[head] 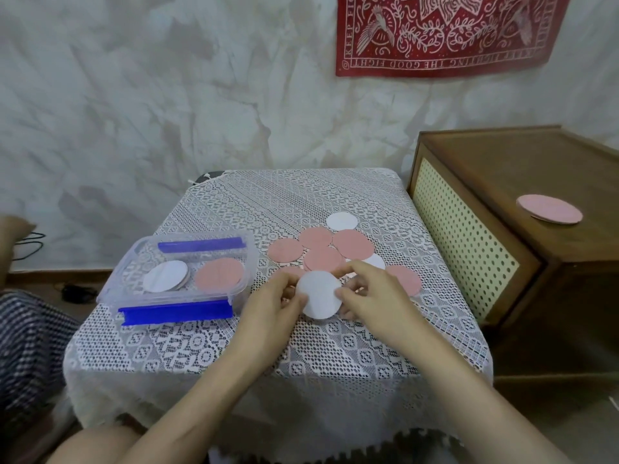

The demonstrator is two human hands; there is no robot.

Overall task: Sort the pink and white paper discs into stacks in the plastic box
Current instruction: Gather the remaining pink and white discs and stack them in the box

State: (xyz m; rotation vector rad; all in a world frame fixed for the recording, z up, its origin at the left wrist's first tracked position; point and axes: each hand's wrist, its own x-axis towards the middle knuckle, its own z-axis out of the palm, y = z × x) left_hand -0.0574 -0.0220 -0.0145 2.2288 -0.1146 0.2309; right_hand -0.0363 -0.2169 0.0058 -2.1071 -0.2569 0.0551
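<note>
A white paper disc (319,294) is held just above the lace tablecloth between both hands. My left hand (271,298) pinches its left edge and my right hand (366,289) pinches its right edge. Behind them lie several loose pink discs (316,237) and a white disc (342,221); another white one (375,261) is partly hidden by my right hand. The clear plastic box (234,289) with blue clips sits at the table's left. Inside it are a white stack (166,276) and a pink stack (219,273) side by side.
A wooden cabinet (502,182) with a perforated cream front stands right of the table, with a pink disc (549,209) on top. The small table (234,343) drops off at its front edge. A checked cloth (26,336) is at the left.
</note>
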